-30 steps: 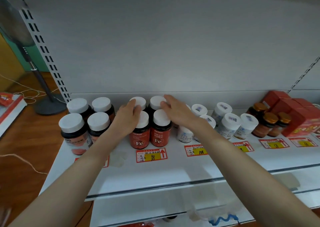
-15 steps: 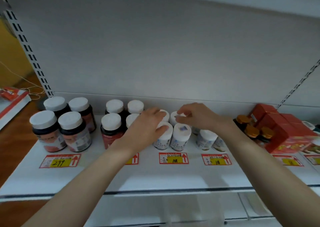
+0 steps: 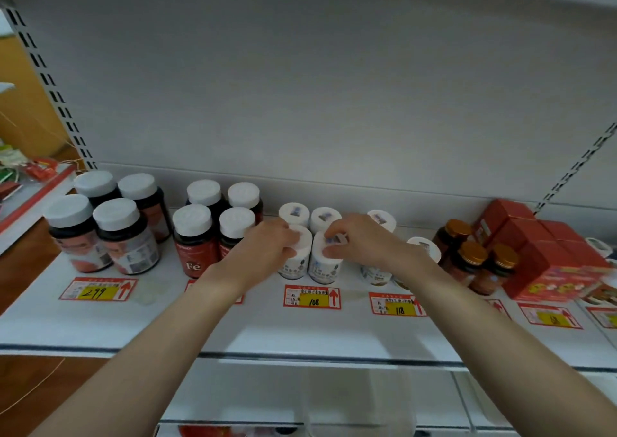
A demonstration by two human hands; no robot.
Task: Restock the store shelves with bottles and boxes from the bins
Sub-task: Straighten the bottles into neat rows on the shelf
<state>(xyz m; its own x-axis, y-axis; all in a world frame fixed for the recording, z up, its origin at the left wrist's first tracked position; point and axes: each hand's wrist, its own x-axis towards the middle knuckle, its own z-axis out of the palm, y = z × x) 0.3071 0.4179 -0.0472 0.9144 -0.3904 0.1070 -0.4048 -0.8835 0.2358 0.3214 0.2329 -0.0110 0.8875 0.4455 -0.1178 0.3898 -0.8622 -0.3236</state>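
Both hands have moved right from the red Fe bottles (image 3: 193, 246) to the shelf (image 3: 233, 329) behind the 108 tag (image 3: 312, 297), where the left hand (image 3: 267, 249) curls its fingers round the left white bottle (image 3: 295, 264) and the right hand (image 3: 360, 246) pinches the cap of the right white bottle (image 3: 325, 268), apparently squaring that row.

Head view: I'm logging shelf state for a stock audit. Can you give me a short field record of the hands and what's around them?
left hand: grips the cap of the front-left white bottle
right hand: pinches the cap of the front-right white bottle
tag in front: price tag reading 108
left neighbours: red Fe bottles with white caps
right neighbours: amber bottles with gold caps, then red boxes
surface: white shelf
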